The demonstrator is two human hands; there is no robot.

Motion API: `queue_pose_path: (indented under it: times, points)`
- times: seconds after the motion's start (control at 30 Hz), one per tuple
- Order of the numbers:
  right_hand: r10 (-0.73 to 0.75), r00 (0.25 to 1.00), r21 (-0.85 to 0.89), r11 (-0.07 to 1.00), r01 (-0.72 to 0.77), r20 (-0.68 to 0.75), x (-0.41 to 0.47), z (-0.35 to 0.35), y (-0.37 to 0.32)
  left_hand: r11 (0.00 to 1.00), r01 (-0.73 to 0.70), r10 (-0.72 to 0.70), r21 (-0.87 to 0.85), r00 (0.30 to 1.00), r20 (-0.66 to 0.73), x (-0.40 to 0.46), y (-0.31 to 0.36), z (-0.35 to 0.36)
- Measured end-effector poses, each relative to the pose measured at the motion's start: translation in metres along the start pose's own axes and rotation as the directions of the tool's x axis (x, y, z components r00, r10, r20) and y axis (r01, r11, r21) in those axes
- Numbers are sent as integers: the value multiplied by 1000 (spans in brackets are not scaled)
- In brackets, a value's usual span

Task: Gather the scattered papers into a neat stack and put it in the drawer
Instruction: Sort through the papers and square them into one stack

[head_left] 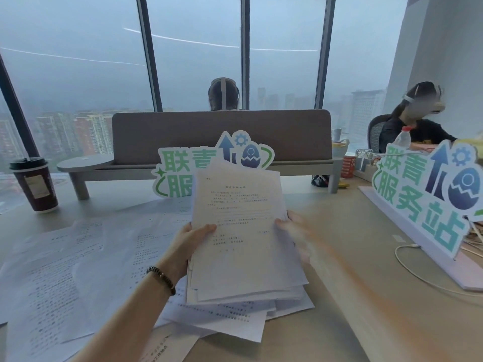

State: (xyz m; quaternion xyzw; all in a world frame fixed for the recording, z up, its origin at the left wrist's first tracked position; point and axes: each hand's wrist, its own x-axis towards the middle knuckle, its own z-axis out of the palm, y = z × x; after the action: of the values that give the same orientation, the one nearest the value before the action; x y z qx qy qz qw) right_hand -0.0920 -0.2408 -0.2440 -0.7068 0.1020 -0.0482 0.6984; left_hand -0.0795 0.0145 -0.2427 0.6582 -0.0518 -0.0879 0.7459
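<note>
While gripped: papers (243, 231) (both hands)

We are in a high-rise office: tall windows (193, 53) show city towers, a divider screen (222, 134) stands along the desk's (352, 270) far edge, and coworkers (415, 121) sit beyond.

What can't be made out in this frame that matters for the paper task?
Head view only:
- Drawer: not in frame, so its place and state are unknown.
- Right hand: motion-blurred; its grip on the held papers is unclear.
- Loose sheets: cut off by the left and bottom edges, partly covered by the left hand and forearm; count unknown.
- Print on the papers: too small to read.
</note>
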Motion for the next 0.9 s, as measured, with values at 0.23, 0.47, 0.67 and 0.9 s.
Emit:
queue_pose_path:
  times: [0.23,0.47,0.67,0.9]
  points:
    - [-314,946,-38,949,312,-81,-19,10,-21,979,-199,198,41,980,20,-6,25,6]
    - [-567,819,-79,824,562,-86,-37,18,-40,915,-400,403,53,913,-63,-18,40,15]
    - [-640,767,-189,759,623,-44,-45,22,-48,927,-374,374,1,927,-38,-24,38,12]
    - [-644,758,-185,762,621,-109,-46,23,-36,950,-312,312,29,950,-14,-26,32,9]
